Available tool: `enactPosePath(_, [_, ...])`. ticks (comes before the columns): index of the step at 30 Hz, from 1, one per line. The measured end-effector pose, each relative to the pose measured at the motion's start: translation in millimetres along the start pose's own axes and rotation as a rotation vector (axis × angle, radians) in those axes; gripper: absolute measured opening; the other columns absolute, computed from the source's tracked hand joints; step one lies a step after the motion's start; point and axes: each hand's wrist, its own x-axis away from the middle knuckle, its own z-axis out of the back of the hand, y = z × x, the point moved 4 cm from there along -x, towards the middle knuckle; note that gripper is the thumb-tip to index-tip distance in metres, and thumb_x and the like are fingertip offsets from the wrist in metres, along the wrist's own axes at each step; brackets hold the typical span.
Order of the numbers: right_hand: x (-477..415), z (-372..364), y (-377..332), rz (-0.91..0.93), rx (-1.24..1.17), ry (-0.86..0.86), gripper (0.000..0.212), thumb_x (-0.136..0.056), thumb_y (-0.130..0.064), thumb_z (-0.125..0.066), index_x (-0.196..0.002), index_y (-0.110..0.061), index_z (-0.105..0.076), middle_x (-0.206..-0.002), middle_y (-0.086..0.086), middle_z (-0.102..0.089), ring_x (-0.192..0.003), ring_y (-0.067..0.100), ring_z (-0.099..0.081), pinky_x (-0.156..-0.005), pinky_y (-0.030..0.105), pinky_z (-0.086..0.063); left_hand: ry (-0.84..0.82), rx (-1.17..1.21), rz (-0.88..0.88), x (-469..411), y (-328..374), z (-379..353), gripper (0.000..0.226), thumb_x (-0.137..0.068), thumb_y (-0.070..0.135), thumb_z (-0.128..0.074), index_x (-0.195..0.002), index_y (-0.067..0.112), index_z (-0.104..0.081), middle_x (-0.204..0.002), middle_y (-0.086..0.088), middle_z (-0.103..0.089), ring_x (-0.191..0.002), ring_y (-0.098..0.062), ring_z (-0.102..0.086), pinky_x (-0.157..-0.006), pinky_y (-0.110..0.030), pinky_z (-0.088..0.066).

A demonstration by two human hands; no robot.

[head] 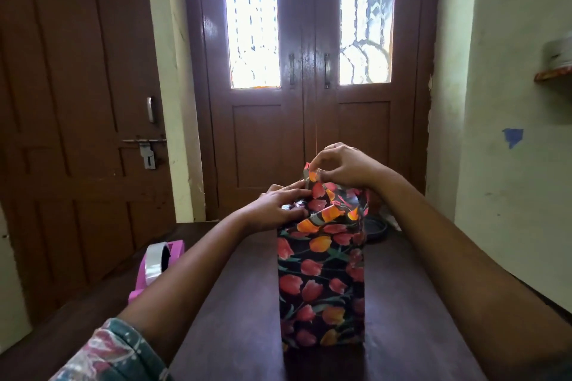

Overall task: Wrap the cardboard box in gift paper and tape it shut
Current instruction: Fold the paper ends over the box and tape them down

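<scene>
A tall box covered in dark gift paper with red and orange tulips (pixel 322 281) stands upright on the dark wooden table (pixel 411 303). Its sides are wrapped; the paper at the top end is loose and partly folded. My left hand (pixel 275 210) presses flat on the folded paper at the top left of the box. My right hand (pixel 343 167) is above the top and pinches a raised flap of paper (pixel 311 175) between thumb and fingers. The cardboard itself is hidden under the paper.
A pink tape dispenser (pixel 161 263) with a roll of clear tape stands at the table's left edge. A dark round object (pixel 376 227) lies behind the box to the right. Brown doors (pixel 303 102) rise beyond the table's far end.
</scene>
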Motion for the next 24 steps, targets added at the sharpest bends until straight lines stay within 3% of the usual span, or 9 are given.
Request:
enactPosePath(3, [-25.3,-5.5,-9.8,-0.095,-0.012,-0.039,0.032,-0.081,-0.022,-0.067,-0.111,-0.019,-0.056,-0.110,0.000,-0.053,-0.101,0.017,-0.052,-0.077,0.027,-0.040,0.101,0.086,-0.102,0.4,1.8,3.2,0.041,-0.084,0.035,-0.063,-0.124,0.031,-0.060,-0.145,0.008,-0.042,-0.130,-0.013,-0.042,-0.105,-0.044,-0.040])
enactPosePath(5, [-38.0,-9.0,-9.7,-0.227,0.003,-0.087,0.053,-0.081,-0.029,-0.069,-0.124,-0.011,-0.043,-0.116,0.005,-0.051,-0.106,0.022,-0.052,-0.079,0.029,-0.043,0.217,0.129,-0.159,1.0,4.6,9.3,0.025,-0.086,0.019,-0.065,-0.111,0.022,-0.069,-0.118,0.001,-0.066,-0.105,-0.009,-0.062,-0.091,-0.036,-0.051])
enactPosePath(8, [-51.8,-14.5,-3.6,-0.325,0.081,-0.120,0.054,-0.077,-0.037,-0.073,-0.116,-0.004,-0.056,-0.116,0.008,-0.061,-0.098,0.022,-0.059,-0.081,0.032,-0.048,0.334,0.162,-0.137,4.5,6.6,19.8,0.016,-0.089,0.015,-0.061,-0.100,0.016,-0.073,-0.094,0.000,-0.072,-0.077,0.006,-0.064,-0.072,-0.012,-0.050])
enactPosePath(10, [-56.3,-15.5,-0.1,-0.317,0.055,-0.090,0.035,-0.072,-0.032,-0.077,-0.097,-0.007,-0.070,-0.101,0.008,-0.070,-0.088,0.020,-0.064,-0.082,0.033,-0.053,0.228,0.132,-0.086,4.6,2.3,19.5,0.020,-0.091,0.018,-0.059,-0.106,0.020,-0.071,-0.102,0.003,-0.070,-0.083,0.007,-0.063,-0.074,-0.009,-0.049])
enactPosePath(12, [-57.5,-11.6,2.3,-0.277,0.034,-0.037,0.015,-0.066,-0.023,-0.081,-0.077,-0.015,-0.074,-0.088,0.004,-0.072,-0.086,0.016,-0.066,-0.082,0.034,-0.055,0.055,0.060,-0.053,4.3,-0.3,11.4,0.026,-0.093,0.025,-0.056,-0.117,0.028,-0.066,-0.120,0.006,-0.063,-0.103,-0.005,-0.060,-0.088,-0.022,-0.051])
enactPosePath(16, [-51.3,-12.9,5.7,-0.202,-0.008,0.079,0.015,-0.064,-0.013,-0.077,-0.056,-0.023,-0.070,-0.073,-0.006,-0.071,-0.078,0.010,-0.066,-0.071,0.029,-0.055,-0.058,-0.023,-0.030,3.0,0.4,8.0,0.031,-0.096,0.030,-0.050,-0.125,0.032,-0.058,-0.138,0.009,-0.048,-0.122,-0.011,-0.047,-0.102,-0.028,-0.041])
enactPosePath(18, [-49.7,-12.3,4.2,-0.154,-0.167,0.187,0.018,-0.072,-0.009,-0.071,-0.058,-0.020,-0.069,-0.070,-0.003,-0.071,-0.072,0.010,-0.067,-0.068,0.029,-0.055,-0.111,0.015,0.013,4.3,-2.1,8.5,0.030,-0.097,0.033,-0.047,-0.125,0.035,-0.057,-0.132,0.007,-0.051,-0.118,-0.013,-0.051,-0.100,-0.033,-0.044])
enactPosePath(21, [-40.5,14.5,1.1,-0.171,-0.570,0.294,0.018,-0.089,-0.006,-0.057,-0.077,-0.012,-0.067,-0.072,0.008,-0.070,-0.061,0.014,-0.064,-0.058,0.023,-0.053,-0.136,0.125,0.060,5.0,-6.5,5.8,0.027,-0.096,0.034,-0.048,-0.121,0.036,-0.058,-0.125,0.001,-0.056,-0.110,-0.016,-0.058,-0.093,-0.037,-0.051])
enactPosePath(24, [-8.6,41.7,3.8,-0.163,-0.579,0.186,0.015,-0.094,-0.017,-0.051,-0.089,-0.018,-0.065,-0.084,0.000,-0.070,-0.072,0.008,-0.064,-0.065,0.020,-0.051,0.091,0.140,-0.025,2.3,-3.0,7.6,0.021,-0.092,0.025,-0.058,-0.110,0.031,-0.066,-0.113,0.005,-0.064,-0.101,-0.011,-0.063,-0.087,-0.035,-0.055])
